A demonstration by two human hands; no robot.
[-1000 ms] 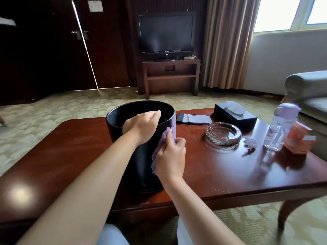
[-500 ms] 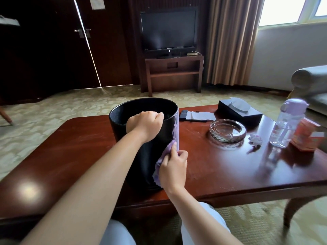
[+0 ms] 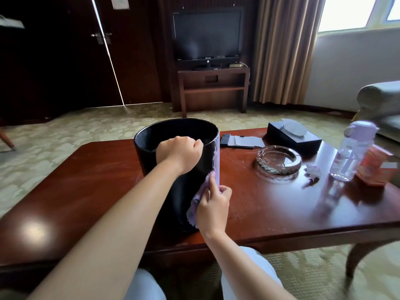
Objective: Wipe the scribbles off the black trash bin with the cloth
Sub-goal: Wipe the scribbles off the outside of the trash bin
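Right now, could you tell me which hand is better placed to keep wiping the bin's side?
The right hand: it already presses the cloth against the black trash bin, while the left hand grips the rim.

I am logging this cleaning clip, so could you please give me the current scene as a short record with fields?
surface: wooden coffee table
target: black trash bin, upright on the table
left hand: closed over the bin's near rim, steadying it
right hand: grip pressing the purple cloth against the bin's right side, low down
marks: pale purple streak on the bin's right edge above the cloth
nearby: glass ashtray, tissue box, water bottle
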